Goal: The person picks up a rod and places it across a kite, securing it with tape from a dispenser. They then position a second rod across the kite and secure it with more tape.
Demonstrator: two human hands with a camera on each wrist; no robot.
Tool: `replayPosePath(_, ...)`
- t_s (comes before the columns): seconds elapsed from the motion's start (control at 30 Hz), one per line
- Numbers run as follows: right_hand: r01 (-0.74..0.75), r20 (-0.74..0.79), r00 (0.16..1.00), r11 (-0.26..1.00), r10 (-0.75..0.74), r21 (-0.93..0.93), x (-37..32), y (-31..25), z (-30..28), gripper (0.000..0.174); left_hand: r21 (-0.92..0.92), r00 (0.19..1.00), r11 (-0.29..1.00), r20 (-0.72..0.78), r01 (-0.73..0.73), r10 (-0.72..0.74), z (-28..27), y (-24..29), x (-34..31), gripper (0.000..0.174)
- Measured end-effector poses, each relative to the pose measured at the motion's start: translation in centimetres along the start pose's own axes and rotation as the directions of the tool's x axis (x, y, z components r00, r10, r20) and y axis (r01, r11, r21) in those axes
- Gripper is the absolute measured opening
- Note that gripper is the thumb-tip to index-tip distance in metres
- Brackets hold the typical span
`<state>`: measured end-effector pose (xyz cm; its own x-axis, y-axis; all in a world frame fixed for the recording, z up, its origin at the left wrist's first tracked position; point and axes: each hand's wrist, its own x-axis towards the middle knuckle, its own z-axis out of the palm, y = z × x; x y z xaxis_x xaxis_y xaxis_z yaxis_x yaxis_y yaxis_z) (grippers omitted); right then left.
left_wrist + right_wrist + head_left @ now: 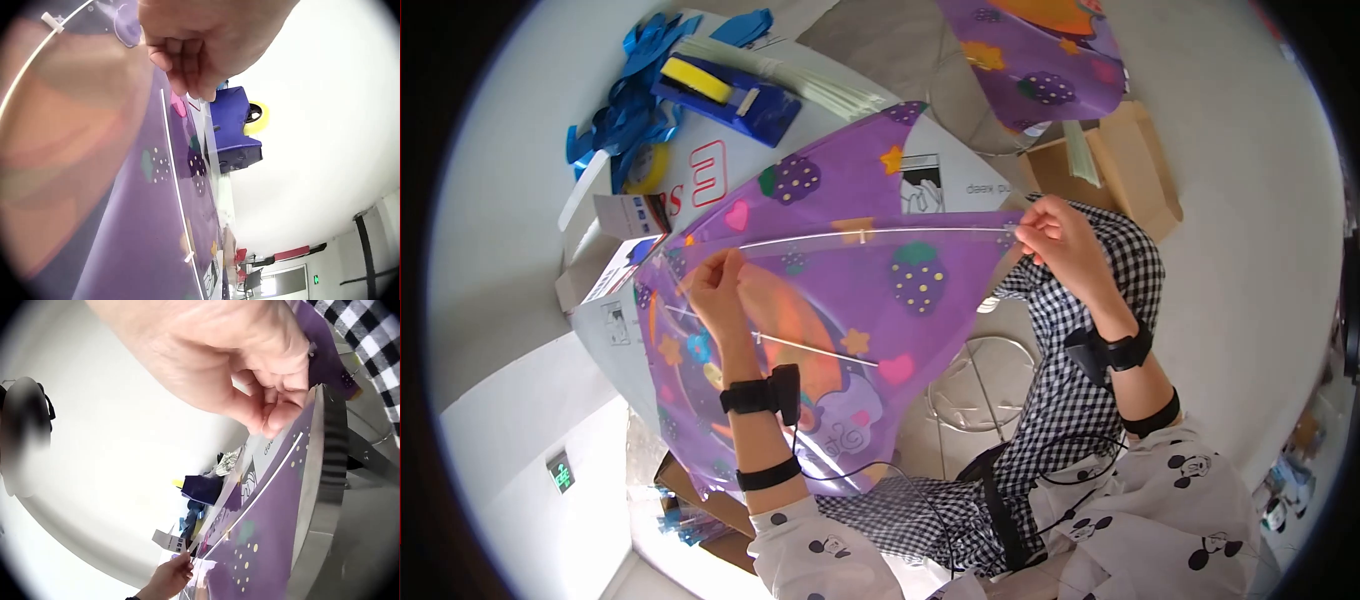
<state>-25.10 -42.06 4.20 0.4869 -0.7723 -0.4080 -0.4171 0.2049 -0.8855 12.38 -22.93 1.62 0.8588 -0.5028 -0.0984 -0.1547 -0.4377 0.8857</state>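
Purple printed kite fabric point(970, 290) point(125, 237) point(275, 544) lies spread, with a thin white rod point(940, 230) point(171, 153) point(265, 482) along one side. My left hand point(718, 295) point(209, 37) point(165, 579) pinches beside the rod's left end. At the rod's other end my right hand point(1065, 250) point(231, 369) pinches with thumb and fingertips. A narrow clear strip point(216, 162) point(234, 478) appears to stretch between the hands; its ends are hidden in the fingers. A second, shorter rod point(820, 348) lies across the fabric's orange print.
A blue tape dispenser point(745, 105) point(230, 119) point(203, 489) stands beyond the fabric, beside blue ribbons point(622, 120) and pale rods point(800, 75). An open cardboard box point(1135, 165) and more purple fabric point(1050, 60) are at upper right. A round metal-framed stool point(943, 400) stands below.
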Motion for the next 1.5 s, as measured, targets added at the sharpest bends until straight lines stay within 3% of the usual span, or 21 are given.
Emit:
replayPosePath(0.17, 0.042, -0.078, 0.996, 0.994, -0.050, -0.100, 0.0, 0.3, 0.5, 0.011, 0.057, 0.995, 0.993, 0.032, -0.101, 0.099, 0.5, -1.0, 0.2, 0.014)
replayPosePath(0.33, 0.103, -0.158, 0.977, 0.965, -0.144, -0.240, -0.3, 0.4, 1.0, 0.013, 0.144, 0.992, 0.984, 0.089, -0.104, 0.092, 0.0, 0.0, 0.3, 0.015)
replayPosePath(0.4, 0.063, -0.175, 0.979, 0.968, -0.108, -0.242, -0.6, 0.1, 1.0, 0.015, 0.164, 0.991, 0.982, 0.114, -0.094, 0.076, -0.3, 0.4, 0.3, 0.016)
replayPosePath(0.57, 0.168, -0.173, 0.958, 0.934, -0.231, -0.315, -0.7, 0.8, 1.2, 0.018, 0.199, 0.976, 0.966, 0.172, -0.167, 0.134, -0.7, 0.0, 0.8, 0.017)
replayPosePath(0.67, 0.132, -0.148, 0.970, 0.932, -0.192, -0.338, -0.9, 0.5, 1.6, 0.020, 0.233, 0.979, 0.957, 0.148, -0.174, 0.142, -0.8, -0.3, 1.0, 0.017)
replayPosePath(1.1, 0.184, -0.135, 0.962, 0.929, -0.238, -0.320, -0.9, -0.2, 3.2, 0.019, 0.240, 0.991, 0.970, 0.132, -0.027, -0.005, -0.9, -0.8, 2.4, 0.019)
replayPosePath(1.5, 0.248, -0.146, 0.938, 0.905, -0.313, -0.345, -0.5, 1.2, 3.8, 0.021, 0.308, 0.994, 0.951, 0.114, -0.030, -0.005, -0.6, -1.1, 2.5, 0.020)
